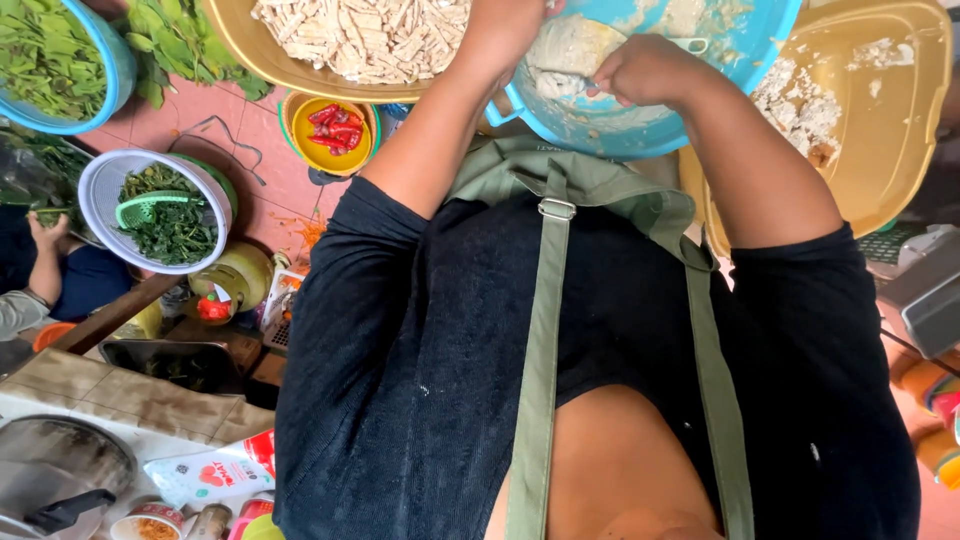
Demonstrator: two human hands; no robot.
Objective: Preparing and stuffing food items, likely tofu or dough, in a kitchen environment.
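At the far left one round blue plastic bowl (112, 62) is heaped with flat green leaves, and a loose bunch of leaves (180, 45) lies beside it on the red floor tiles. Below them sits one white slotted colander (100, 185) of dark chopped greens, with one small green mesh strainer (150, 207) lying in it. Another person's hand (45, 235) shows at the left edge, just beside the colander. Lower left, on a tiled counter, are one metal pan (60, 470) with a black handle and one glossy printed packet (215, 470).

Further right, one small yellow bowl (310, 145) holds a handful of shiny red chillies (335, 128). Above it one wide tan tray (250, 50) is piled with pale, rough-cut strips.

The left hand (505, 35) reaches up between that tray and the blue basin (640, 125); the frame's top edge cuts it off, so I cannot tell how its fingers are set. The basin is round, smooth plastic with a loop handle, smeared inside with thick, pale, lumpy batter (565, 50). It sits top centre, in front of the person's green apron. The right hand (650, 70) is over the basin, curled into a fist around one white handle (690, 44) that dips into the batter.

At the right, one large yellow tub (890, 130) carries crumbly white scraps.
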